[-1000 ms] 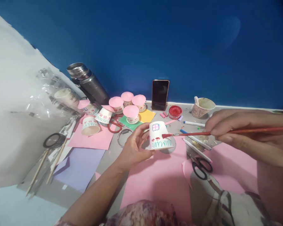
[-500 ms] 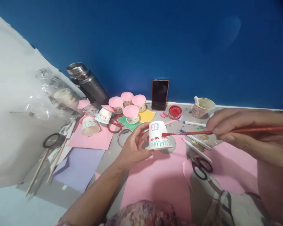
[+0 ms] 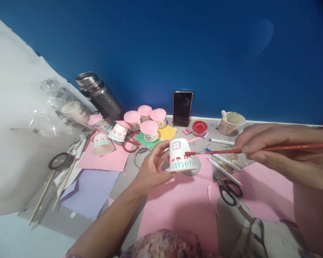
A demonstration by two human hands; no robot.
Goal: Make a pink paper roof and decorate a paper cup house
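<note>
My left hand (image 3: 154, 168) grips a white paper cup (image 3: 181, 152), turned upside down above pink paper (image 3: 177, 204). The cup bears a drawn window, red flower marks and a green wavy line round its rim. Between the fingers of my right hand (image 3: 280, 150) is a red-handled paintbrush (image 3: 226, 152); its red bristle tip touches the cup's side, right of the window. Behind the cup sits an open pot of red paint (image 3: 199, 128). Several decorated cups with pink cone tops (image 3: 149, 129) stand to the left.
A phone (image 3: 182, 108) leans on the blue wall. On the left are a steel flask (image 3: 99, 94), black tape (image 3: 59, 161) and lilac paper (image 3: 91, 190). Black-handled scissors (image 3: 229, 192), markers (image 3: 227, 162) and a patterned cup (image 3: 231, 123) lie or stand to the right.
The brush tip stays on the same spot of the cup, and the red mark there looks slightly larger. Both hands have hardly moved.
</note>
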